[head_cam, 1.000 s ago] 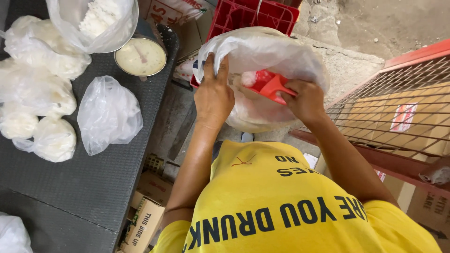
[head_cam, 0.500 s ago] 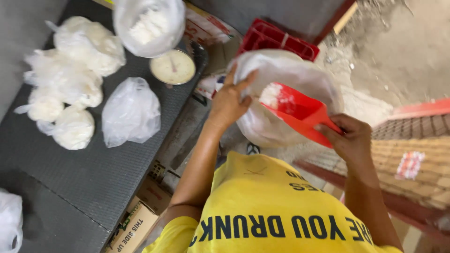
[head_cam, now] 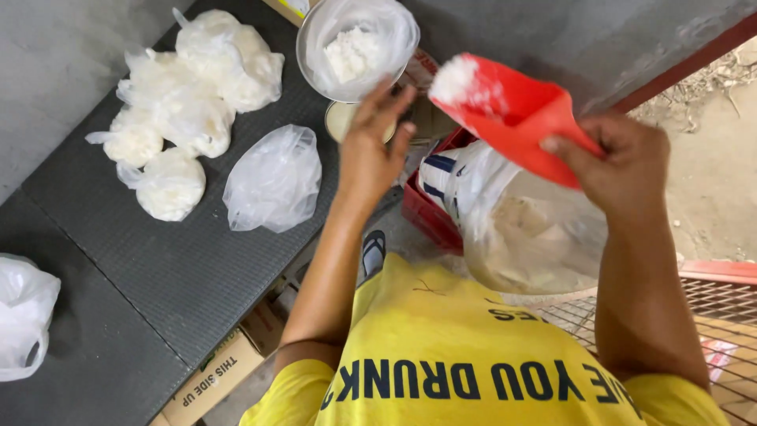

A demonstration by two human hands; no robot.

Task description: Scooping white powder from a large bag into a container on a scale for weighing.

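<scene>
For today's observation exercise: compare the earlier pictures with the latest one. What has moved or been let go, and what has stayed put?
The right hand has lifted the red scoop, loaded with white powder, out of the big sack toward the bag-lined metal bowl. The left hand has let go of the sack's rim and reached up to the bowl. The filled bags remain on the dark table.
</scene>
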